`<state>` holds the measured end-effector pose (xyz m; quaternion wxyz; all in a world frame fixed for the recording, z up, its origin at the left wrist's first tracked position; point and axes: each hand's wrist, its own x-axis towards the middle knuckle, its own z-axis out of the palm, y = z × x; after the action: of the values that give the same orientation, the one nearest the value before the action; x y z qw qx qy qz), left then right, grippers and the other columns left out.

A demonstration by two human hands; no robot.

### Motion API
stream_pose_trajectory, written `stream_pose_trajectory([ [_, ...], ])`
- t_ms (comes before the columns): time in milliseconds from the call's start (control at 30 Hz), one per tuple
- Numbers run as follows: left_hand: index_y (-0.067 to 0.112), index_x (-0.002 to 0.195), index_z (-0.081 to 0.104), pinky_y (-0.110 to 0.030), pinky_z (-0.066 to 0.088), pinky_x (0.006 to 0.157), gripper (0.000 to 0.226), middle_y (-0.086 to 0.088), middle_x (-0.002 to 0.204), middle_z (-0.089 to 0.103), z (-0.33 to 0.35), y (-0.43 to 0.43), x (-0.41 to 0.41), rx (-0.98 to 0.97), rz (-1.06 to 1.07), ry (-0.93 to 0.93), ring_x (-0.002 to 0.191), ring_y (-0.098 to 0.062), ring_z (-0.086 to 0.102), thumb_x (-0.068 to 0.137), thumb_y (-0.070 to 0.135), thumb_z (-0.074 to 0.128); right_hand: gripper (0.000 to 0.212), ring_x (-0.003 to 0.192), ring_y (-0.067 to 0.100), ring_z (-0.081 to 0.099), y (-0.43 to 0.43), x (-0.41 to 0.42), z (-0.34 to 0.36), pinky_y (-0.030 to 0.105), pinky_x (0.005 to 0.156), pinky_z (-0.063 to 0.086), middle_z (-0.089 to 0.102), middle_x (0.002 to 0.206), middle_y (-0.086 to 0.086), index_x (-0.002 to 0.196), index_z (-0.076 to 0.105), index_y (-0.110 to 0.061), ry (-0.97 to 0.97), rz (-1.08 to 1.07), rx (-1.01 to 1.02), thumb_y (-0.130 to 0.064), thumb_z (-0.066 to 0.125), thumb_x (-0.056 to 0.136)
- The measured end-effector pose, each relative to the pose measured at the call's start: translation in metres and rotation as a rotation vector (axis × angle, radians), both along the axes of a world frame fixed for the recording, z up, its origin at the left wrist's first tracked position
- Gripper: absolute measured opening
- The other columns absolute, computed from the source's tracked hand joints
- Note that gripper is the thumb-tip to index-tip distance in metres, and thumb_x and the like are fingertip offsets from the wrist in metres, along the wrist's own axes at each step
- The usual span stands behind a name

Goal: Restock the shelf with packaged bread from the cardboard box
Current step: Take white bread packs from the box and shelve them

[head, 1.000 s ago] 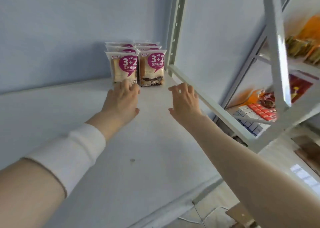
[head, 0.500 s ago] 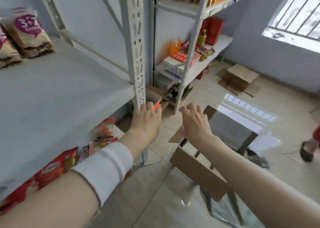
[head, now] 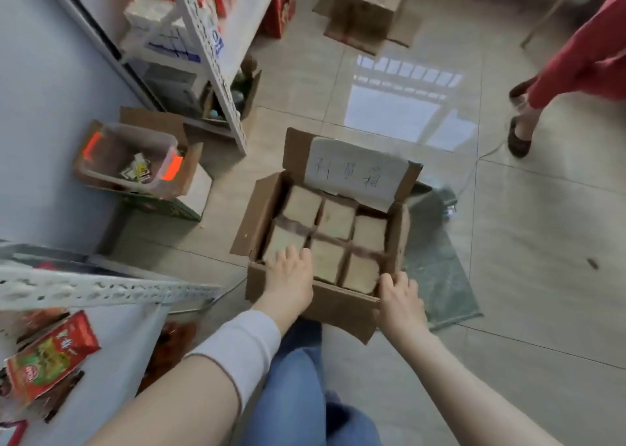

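1. Head view: my left hand (head: 289,272) reached over the near edge of the cardboard box (head: 338,303), fingers relaxed and holding nothing. The packaged bread (head: 335,220) lay just beyond its fingertips.
2. My right hand (head: 399,298) touched the box's near-right corner; I couldn't tell whether it gripped.

The tiled floor (head: 508,310) before you carries the open cardboard box (head: 338,305) dead centre, sitting partly on a grey-green mat (head: 440,283) that spreads toward 4 o'clock. At 12 o'clock a second carton (head: 369,8) lies with its flaps splayed. At 11 o'clock the white rack post (head: 233,120) stands on the tiles with a small open box (head: 252,83) behind it, and at 9 o'clock a clear bin (head: 111,147) with orange latches sits on another carton (head: 200,188). At 2 o'clock someone's dark shoe (head: 518,140) is on the tiles, and at 7 o'clock your shelf (head: 111,361) holds a red packet (head: 50,357).
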<state>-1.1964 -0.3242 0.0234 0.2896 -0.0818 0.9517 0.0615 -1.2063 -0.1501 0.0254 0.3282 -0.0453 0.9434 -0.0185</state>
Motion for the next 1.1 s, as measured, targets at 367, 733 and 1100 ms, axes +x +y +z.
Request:
stream_pose_trajectory([
  [367, 0.007, 0.133, 0.031, -0.041, 0.036, 0.101, 0.061, -0.018, 0.131, 0.042, -0.224, 0.014, -0.172, 0.331, 0.345, -0.131, 0.123, -0.035, 0.042, 0.084, 0.026, 0.063, 0.081, 0.132, 0.032, 0.028, -0.007, -0.140, -0.224, 0.039, 0.105, 0.031, 0.026, 0.143, 0.017, 0.145, 0.004, 0.002, -0.127, -0.562, -0.030, -0.035, 0.051, 0.092],
  [733, 0.004, 0.121, 0.033, -0.026, 0.037, 0.073, 0.052, -0.012, 0.111, 0.056, -0.276, 0.026, -0.190, 0.482, 0.722, 0.300, 0.091, -0.026, 0.055, 0.081, 0.012, 0.066, 0.091, 0.125, 0.035, 0.033, -0.029, -0.169, -0.305, 0.039, 0.102, 0.022, 0.037, 0.138, 0.019, 0.145, 0.012, -0.004, 0.133, -0.878, 0.017, -0.040, 0.064, 0.081],
  [1100, 0.018, 0.114, 0.053, -0.009, 0.036, 0.067, 0.047, 0.006, 0.095, 0.055, -0.267, -0.001, -0.206, 0.782, 0.661, 0.054, 0.086, -0.009, 0.051, 0.073, 0.019, 0.076, 0.038, 0.124, 0.034, 0.030, -0.024, -0.174, -0.280, 0.040, 0.099, 0.032, 0.030, 0.137, 0.014, 0.122, 0.048, -0.017, 0.018, -0.795, -0.057, -0.018, 0.060, 0.086],
])
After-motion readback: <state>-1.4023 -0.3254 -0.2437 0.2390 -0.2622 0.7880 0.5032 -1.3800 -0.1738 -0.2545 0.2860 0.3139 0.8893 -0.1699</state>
